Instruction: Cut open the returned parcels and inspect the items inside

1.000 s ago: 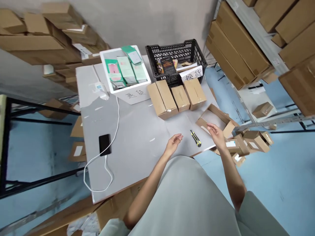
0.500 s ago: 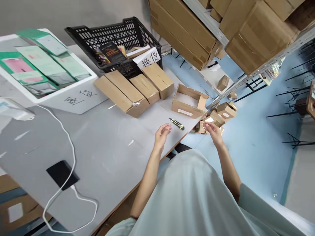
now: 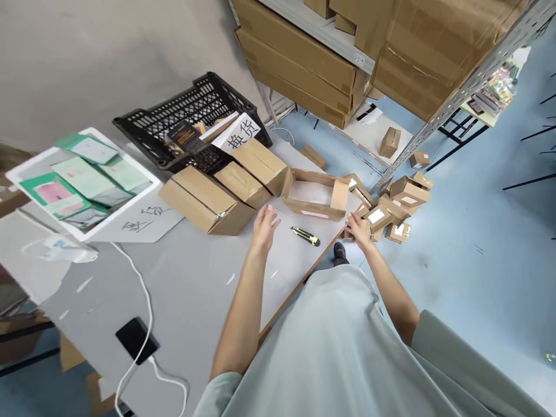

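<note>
My left hand [image 3: 264, 229] is over the table in front of the closed cardboard boxes, fingers apart and nothing in them. Near the right table edge, my right hand [image 3: 358, 227] reaches beside an open cardboard box [image 3: 310, 211], its fingers spread and holding nothing; whether a fingertip touches the box I cannot tell. The box lies on the tabletop with its inside showing and a flap at its right end. Between my hands rests a black and yellow utility knife [image 3: 305, 236].
Behind the closed cardboard boxes [image 3: 237, 182] stands a black plastic crate [image 3: 150, 130]. A white foam bin [image 3: 89, 234] of green packets is at left, a black phone [image 3: 137, 340] with a white cable nearer. Piled boxes [image 3: 406, 194] lie on the floor beyond the table; loaded shelving rises behind.
My view has shifted. Both hands have moved forward toward the open box, the left toward the closed boxes, with fingers spreading more. The knife and boxes stay in place on the table.
</note>
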The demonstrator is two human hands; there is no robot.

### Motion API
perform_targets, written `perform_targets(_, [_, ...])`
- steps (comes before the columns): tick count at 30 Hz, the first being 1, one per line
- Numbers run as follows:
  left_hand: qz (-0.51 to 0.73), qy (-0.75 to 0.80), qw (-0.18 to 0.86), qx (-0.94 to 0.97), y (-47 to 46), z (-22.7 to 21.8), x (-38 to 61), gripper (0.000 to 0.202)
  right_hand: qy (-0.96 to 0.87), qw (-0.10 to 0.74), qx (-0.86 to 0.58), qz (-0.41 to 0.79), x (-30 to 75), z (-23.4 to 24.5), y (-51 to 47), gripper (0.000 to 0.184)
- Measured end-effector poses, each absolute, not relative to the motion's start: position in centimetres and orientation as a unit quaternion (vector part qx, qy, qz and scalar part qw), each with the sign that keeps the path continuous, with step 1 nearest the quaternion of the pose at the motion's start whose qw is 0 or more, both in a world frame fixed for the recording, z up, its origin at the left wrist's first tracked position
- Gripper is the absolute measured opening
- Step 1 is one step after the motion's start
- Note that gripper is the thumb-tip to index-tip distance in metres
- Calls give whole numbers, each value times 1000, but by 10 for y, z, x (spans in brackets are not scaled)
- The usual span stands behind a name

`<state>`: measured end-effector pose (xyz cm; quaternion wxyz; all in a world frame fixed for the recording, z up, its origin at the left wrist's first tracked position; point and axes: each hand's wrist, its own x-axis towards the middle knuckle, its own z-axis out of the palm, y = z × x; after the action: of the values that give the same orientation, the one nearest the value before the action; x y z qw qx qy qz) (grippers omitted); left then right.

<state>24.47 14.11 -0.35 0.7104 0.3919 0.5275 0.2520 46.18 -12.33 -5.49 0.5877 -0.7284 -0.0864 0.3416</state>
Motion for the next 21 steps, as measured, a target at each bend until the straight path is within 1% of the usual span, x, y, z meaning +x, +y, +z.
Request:
perform_targets(3, [200,562,723,348,163,-7,285,82,-24,584,-711,391,474,-64,-105,96])
perform_targets(5, [166,564,737,334,171,-11,307,82,-7,580,-691,432,480,-65,-96,93])
perform_targets(7, [154,562,735,347,170,-16,323,77,-8,577,-673,463,487,-64,-93,93])
perform_targets(10, [160,564,711,388,156,-22,339,67,1,582,-661,475,504,-63,-104,100])
perform_targets(13, [156,546,702,430,132,-25,355,58,32,604,-653,455,533,-61,-132,99])
perform_targets(16, [137,496,721,464,104,-24,383,51,71,642,-640,416,566,-57,-171,87])
perform_targets(18, [108,462,736,483,85,-23,411,52,105,665,-636,376,585,-52,-199,79])
perform_targets(21, [44,410,754,511,58,-24,461,61,148,699,-627,311,606,-45,-242,68])
